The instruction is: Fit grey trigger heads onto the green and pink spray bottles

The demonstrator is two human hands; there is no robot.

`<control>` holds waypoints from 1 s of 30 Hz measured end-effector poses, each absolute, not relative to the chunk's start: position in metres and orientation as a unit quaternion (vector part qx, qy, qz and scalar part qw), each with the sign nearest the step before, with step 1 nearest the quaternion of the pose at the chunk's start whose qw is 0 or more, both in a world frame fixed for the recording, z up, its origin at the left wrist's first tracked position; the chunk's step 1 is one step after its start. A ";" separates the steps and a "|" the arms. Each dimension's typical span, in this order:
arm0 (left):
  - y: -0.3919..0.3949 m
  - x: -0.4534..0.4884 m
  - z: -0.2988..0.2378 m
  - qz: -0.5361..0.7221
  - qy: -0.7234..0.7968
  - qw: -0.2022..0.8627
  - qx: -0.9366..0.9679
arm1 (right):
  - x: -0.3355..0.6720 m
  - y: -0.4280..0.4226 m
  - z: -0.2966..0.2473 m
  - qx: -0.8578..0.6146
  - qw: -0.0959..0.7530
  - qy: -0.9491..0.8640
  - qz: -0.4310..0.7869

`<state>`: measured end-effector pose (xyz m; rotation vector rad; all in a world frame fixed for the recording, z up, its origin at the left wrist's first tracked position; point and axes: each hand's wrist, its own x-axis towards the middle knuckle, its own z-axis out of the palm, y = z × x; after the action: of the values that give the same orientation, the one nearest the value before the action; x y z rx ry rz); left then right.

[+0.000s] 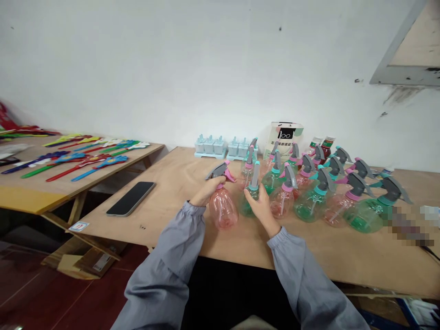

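My left hand (207,191) is closed round the neck of a pink spray bottle (223,208) with a grey and pink trigger head, held just above the plywood table (172,192). My right hand (261,206) is wrapped round a green spray bottle (248,201) with a grey and teal trigger head, right beside the pink one. Both forearms wear grey sleeves. Several more pink and green spray bottles (319,195) stand in rows just to the right of my hands.
A black phone (131,198) lies on the table's left part. Pale blue ice-lolly moulds (210,145), a white box (284,137) and small red bottles (326,146) stand at the back by the wall. A second table (41,192) on the left carries coloured plastic hand clappers (85,158).
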<state>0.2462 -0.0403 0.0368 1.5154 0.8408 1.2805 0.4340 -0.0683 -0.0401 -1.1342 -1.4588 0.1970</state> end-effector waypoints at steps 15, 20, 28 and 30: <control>-0.052 0.236 0.053 0.568 0.350 0.394 0.632 | 0.431 -0.068 -0.042 -0.492 0.603 -0.622 0.088; -0.042 0.227 0.045 0.564 0.367 0.351 0.651 | 0.431 -0.068 -0.042 -0.492 0.603 -0.622 0.089; -0.011 0.205 0.019 0.593 0.401 0.262 0.647 | 0.430 -0.069 -0.041 -0.488 0.604 -0.623 0.093; -0.006 0.203 0.016 0.598 0.403 0.274 0.636 | 0.430 -0.068 -0.041 -0.487 0.604 -0.623 0.094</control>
<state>0.2033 -0.0060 0.0162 1.7106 1.0853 1.6095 0.4297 -0.0684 -0.0410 -1.1281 -1.4427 0.2185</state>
